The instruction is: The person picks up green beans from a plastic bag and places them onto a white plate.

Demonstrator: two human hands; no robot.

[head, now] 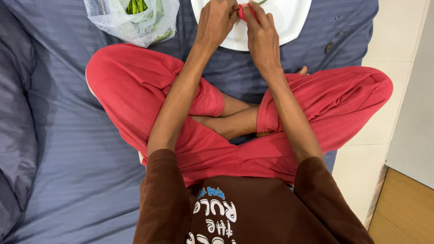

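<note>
Both hands are up over the white plate point(289, 22) at the top of the view. The left hand point(216, 20) has its fingers curled in, pinching one side of a small red thing point(246, 11); the right hand point(261, 34) pinches the other side, fingers bent round it. The red thing sits between the fingertips, just above the plate, mostly hidden, so its long axis and which way it points cannot be told. A bit of green shows beside it at the top edge. To the left, on the striped blue sheet point(81, 171), lies a clear plastic bag point(133, 22) of green vegetables.
</note>
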